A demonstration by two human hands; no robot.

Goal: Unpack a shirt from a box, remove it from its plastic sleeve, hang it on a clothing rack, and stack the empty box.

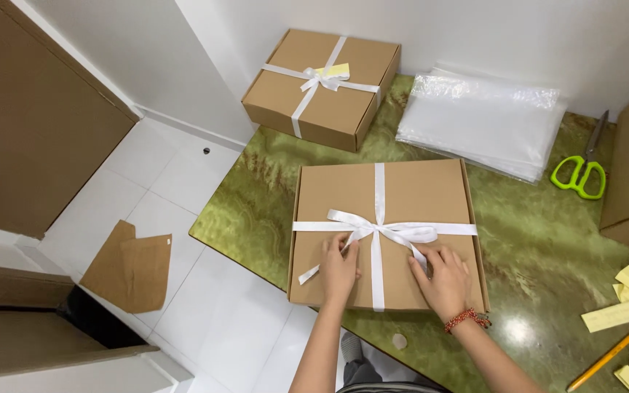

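Bow [381, 232] sits at the ribbon crossing on the near box [387, 234], just beyond both sets of fingertips. Left hand [338, 268] pinches a ribbon tail; right hand [445, 280] pinches the other. Step: dressing the bow. Next calls for even, gentle pulls.

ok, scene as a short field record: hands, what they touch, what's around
left hand: on near box, fingers pinching a ribbon tail
right hand: on near box, fingers at the other ribbon tail
near box: flat brown cardboard, shut
ribbon: white, crossed, bow at centre
far box: same kind, already ribboned, yellow slip under bow
surface: green marbled table
also: clear plastic bags, green scissors, pencil
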